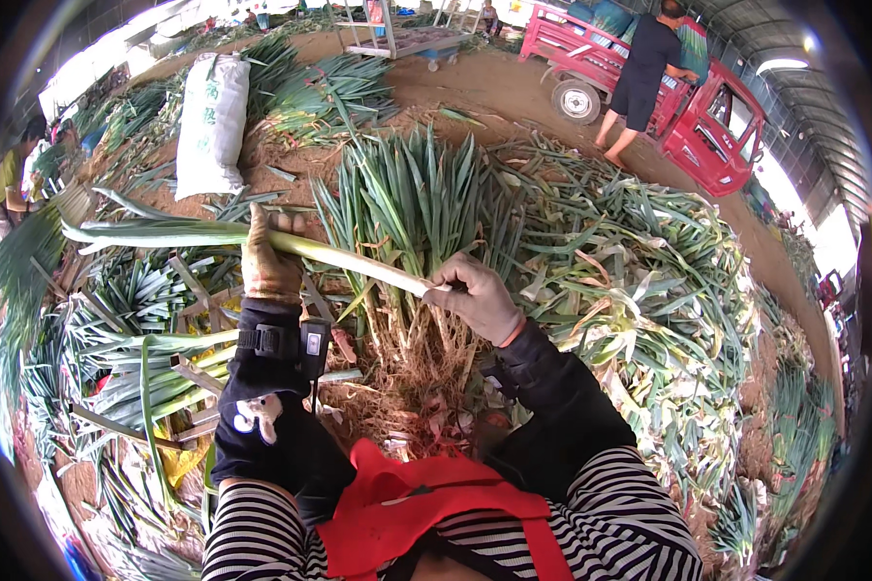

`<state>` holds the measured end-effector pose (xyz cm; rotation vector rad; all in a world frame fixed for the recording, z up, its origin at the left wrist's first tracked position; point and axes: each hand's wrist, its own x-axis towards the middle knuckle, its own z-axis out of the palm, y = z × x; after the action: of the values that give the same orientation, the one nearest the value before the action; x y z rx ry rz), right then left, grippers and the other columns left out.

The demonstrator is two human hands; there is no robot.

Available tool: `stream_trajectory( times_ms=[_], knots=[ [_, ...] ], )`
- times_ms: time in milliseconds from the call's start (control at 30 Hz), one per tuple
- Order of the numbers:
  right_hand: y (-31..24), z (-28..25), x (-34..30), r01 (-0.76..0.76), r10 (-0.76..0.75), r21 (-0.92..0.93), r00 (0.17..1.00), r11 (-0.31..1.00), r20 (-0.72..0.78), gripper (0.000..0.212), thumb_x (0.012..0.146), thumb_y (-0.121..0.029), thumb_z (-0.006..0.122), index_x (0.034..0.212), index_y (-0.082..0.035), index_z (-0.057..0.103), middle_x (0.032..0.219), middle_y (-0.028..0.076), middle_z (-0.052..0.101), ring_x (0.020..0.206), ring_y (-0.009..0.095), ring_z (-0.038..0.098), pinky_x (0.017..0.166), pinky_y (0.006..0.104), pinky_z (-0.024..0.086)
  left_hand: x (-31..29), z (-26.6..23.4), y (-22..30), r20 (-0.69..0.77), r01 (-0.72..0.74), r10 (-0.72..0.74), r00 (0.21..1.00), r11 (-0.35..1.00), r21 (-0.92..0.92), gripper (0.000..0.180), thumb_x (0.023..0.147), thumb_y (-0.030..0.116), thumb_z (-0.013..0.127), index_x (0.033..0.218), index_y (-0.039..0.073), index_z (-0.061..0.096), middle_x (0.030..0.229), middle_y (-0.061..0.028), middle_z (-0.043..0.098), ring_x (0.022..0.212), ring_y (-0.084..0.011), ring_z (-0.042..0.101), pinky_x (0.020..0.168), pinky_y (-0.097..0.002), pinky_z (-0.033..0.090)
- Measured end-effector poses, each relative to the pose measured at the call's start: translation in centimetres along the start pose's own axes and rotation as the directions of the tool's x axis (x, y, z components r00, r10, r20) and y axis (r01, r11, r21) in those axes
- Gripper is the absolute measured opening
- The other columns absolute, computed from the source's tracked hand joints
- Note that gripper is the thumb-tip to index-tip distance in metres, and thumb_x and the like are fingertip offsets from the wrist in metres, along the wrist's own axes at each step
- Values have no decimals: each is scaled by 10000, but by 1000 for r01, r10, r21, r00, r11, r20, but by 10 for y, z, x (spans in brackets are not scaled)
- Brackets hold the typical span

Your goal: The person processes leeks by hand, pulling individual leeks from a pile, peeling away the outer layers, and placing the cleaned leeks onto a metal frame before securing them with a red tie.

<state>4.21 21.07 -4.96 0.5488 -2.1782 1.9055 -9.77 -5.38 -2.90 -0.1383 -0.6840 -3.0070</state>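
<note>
Left to right. At the left of the earth floor (475, 92), loose green stalks lie across a frame of rough wooden slats (196, 376). Beyond it stands a white woven sack (208, 136), bulging, slightly tilted; a column of large green characters runs down its face.

Left hand (271, 259): stained yellowish glove, fingers closed round the shaft of a long green onion (339, 257); their grip on the underside is hidden. The onion is held up in front of the body, clear of the floor. Long axis: crosswise, flat split leaves pointing left, smooth pale cylindrical shank pointing right and dipping toward the wearer.

Behind the onion: an upright bundle (407, 194) of similar plants, stiff leaves up, shaggy fibrous roots down.

Right hand (480, 298): pale thin glove, thumb and forefinger pinching the white end, remaining fingers bent in.

Right: broad heap (639, 281) of limp, tangled leaves, green to straw-coloured. At the far edge of the floor, a red metal truck (712, 140); its door lettering is too small to read.
</note>
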Motion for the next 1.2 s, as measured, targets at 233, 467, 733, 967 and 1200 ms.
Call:
stream_trajectory(
  times_ms=[233, 467, 733, 967, 1200],
  knots=[
    [-3, -14, 0, -172, 19, -543, 961, 822, -276, 294, 858, -326, 658, 875, -34, 629, 757, 98, 644, 657, 214, 612, 617, 339, 483, 17, -25, 21, -212, -84, 147, 966, 956, 280, 310, 877, 332, 671, 780, 81, 517, 631, 0, 477, 556, -151, 501, 553, -288, 477],
    [29, -76, -9, -276, -205, -950, 931, 146, -302, 306, 864, -299, 635, 1007, -31, 599, 1001, 197, 629, 875, 307, 644, 720, 400, 511, 20, -22, 36, -150, -274, 344, 927, 893, 357, 304, 832, 105, 685, 1020, 45, 454, 773, -61, 555, 610, -183, 564, 553, -332, 518],
    [-23, 14, 7, 156, -288, -695, 955, 702, -75, 458, 835, -304, 688, 1160, -28, 522, 1162, 150, 582, 985, 263, 618, 868, 383, 513, -4, 9, 6, -114, -303, 362, 925, 885, 355, 540, 822, 21, 690, 1187, 116, 303, 788, -68, 555, 579, -197, 599, 506, -339, 533],
    [-4, 48, 4, 177, -403, -946, 914, 271, 56, 367, 736, -285, 757, 1025, -159, 569, 984, 24, 476, 945, 259, 502, 839, 410, 402, -8, 13, -7, -158, -215, 283, 946, 912, 350, 583, 804, -51, 678, 1211, 144, 308, 939, -90, 520, 728, -190, 600, 623, -403, 592],
    [-2, 53, 8, 176, -394, -976, 912, 128, 112, 244, 749, -248, 731, 858, -143, 540, 897, 41, 456, 904, 264, 485, 800, 406, 397, -9, 0, -14, -127, -179, 233, 964, 924, 338, 651, 776, 26, 738, 1222, 134, 275, 1010, -106, 497, 730, -230, 591, 627, -395, 573]
  ],
)
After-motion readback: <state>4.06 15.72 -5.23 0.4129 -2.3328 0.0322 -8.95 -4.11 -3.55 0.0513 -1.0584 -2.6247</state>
